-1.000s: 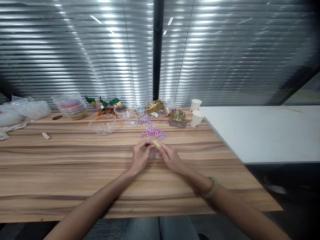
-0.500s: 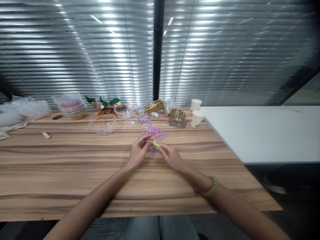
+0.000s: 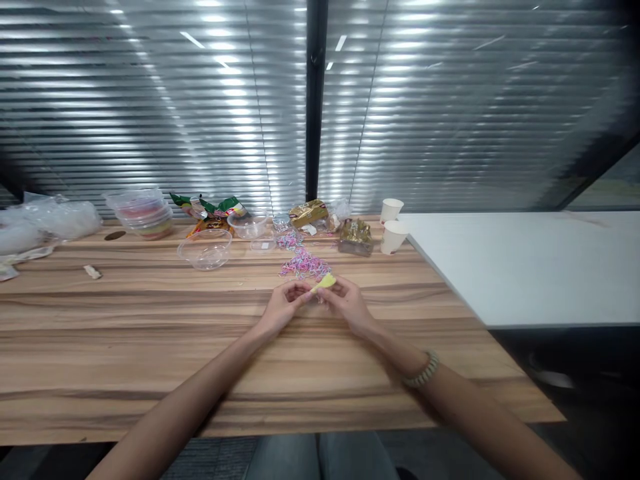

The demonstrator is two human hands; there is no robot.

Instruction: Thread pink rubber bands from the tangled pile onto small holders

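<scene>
A small pale yellow piece [image 3: 327, 281], narrow at its left end and wider at its right, is held up between my hands; its exact kind is too small to make out. My left hand [image 3: 286, 304] is closed, pinching the narrow end with thumb and fingertips. My right hand [image 3: 350, 305] grips the wider part between thumb and fingers. Something small and pinkish shows just under the fingertips. Right behind the hands lies a loose pile of tiny pink, purple and mint bands [image 3: 305, 263].
Clear plastic bowls [image 3: 205, 251] and green snack bags [image 3: 220, 206] stand behind on the left, near stacked tubs [image 3: 141, 212]. Gold foil packs [image 3: 355, 237] and paper cups [image 3: 395, 237] are at the back right. A small wrapper [image 3: 93, 271] lies far left on the wooden table [image 3: 150, 340].
The yellow piece has turned and shifted right, its wide end now pointing up and to the right. My right hand has moved slightly up and right with it.
</scene>
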